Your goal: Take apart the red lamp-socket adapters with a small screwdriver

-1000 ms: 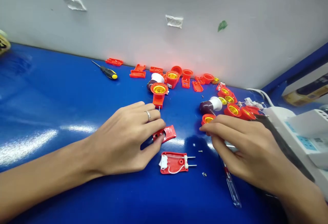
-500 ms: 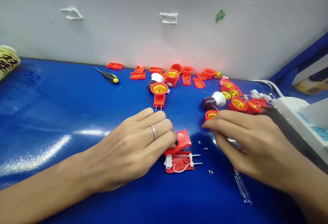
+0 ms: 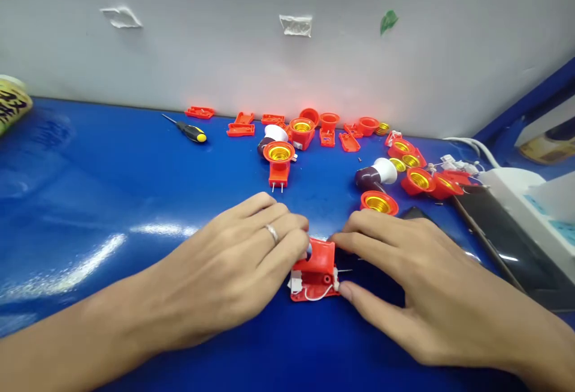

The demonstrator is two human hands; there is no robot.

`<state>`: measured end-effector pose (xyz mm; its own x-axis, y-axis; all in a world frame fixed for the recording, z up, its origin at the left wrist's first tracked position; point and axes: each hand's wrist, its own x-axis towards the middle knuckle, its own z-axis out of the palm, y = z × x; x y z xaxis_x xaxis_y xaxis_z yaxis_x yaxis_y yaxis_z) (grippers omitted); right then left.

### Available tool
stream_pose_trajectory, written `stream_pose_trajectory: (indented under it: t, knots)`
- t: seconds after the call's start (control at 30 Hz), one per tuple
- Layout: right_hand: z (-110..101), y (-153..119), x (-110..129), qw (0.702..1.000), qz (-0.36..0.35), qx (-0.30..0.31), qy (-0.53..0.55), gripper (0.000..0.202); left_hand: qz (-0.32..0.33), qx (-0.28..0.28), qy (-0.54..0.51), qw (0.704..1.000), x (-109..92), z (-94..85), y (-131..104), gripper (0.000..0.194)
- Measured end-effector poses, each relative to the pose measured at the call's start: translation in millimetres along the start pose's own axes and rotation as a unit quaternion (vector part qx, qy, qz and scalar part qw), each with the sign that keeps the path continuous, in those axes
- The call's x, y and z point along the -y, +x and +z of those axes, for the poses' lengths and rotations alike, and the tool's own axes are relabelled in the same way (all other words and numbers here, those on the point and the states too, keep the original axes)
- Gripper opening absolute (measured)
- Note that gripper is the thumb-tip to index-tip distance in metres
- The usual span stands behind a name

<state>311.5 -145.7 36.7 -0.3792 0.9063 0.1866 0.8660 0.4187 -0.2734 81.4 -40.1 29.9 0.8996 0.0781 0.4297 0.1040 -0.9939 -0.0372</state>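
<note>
A red plug-in lamp socket housing (image 3: 317, 294) lies on the blue table in front of me, its inside showing a white wire, white fittings and a metal prong. My left hand (image 3: 242, 254), a ring on one finger, is closed on a red cover (image 3: 322, 255) tilted over the back of the housing. Its fingertips are partly hidden behind the hand's own fingers. From the other side, my right hand (image 3: 404, 278) has its thumb against the housing by the prongs and its fingertips at the cover's right edge.
A finished-looking red socket (image 3: 279, 163) with two prongs stands behind my left hand. Another red socket (image 3: 378, 203) and a brown-and-white lamp holder (image 3: 376, 174) lie right. A yellow-black screwdriver (image 3: 191, 131) is back left; a white power strip (image 3: 516, 194) and a dark flat device (image 3: 489, 239) are right.
My right hand has moved left from beside the transparent-handled screwdriver to the housing. The cover in my left hand now sits lower over the housing, covering more of its inside.
</note>
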Motion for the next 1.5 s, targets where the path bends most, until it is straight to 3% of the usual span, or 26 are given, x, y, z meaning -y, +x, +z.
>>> stream_pose_trajectory:
  t: [0.1, 0.2, 0.5, 0.83, 1.1, 1.5]
  knots:
    - [7.8, -0.7, 2.7, 1.0, 0.023, 0.0, 0.005, 0.029, -0.029, 0.019, 0.032, 0.999, 3.1, 3.5, -1.4, 0.026]
    - [15.0, 0.9, 4.0, 0.999, 0.021, 0.01, 0.022, 0.023, -0.052, 0.04, 0.067, 0.996, 3.9, 7.7, -3.5, 0.027]
    - [15.7, 7.5, 3.2, 0.999, -0.02, 0.019, 0.031, 0.018, -0.035, 0.044, 0.082, 0.995, 4.0, 13.1, -8.2, 0.022]
    - [17.8, 11.8, 10.0, 0.995, -0.068, -0.072, 0.01, 0.023, -0.032, 0.033, 0.083, 0.996, 4.9, 16.9, -9.9, 0.028]
    - [22.3, 12.2, 10.5, 0.993, -0.081, -0.085, -0.021, 0.018, -0.029, 0.033, 0.096, 0.994, 5.3, 16.7, -7.4, 0.025]
    - [26.6, 10.2, 15.6, 0.992, -0.071, -0.098, 0.022, 0.014, -0.032, 0.04, 0.103, 0.993, 3.5, 14.4, -4.9, 0.029]
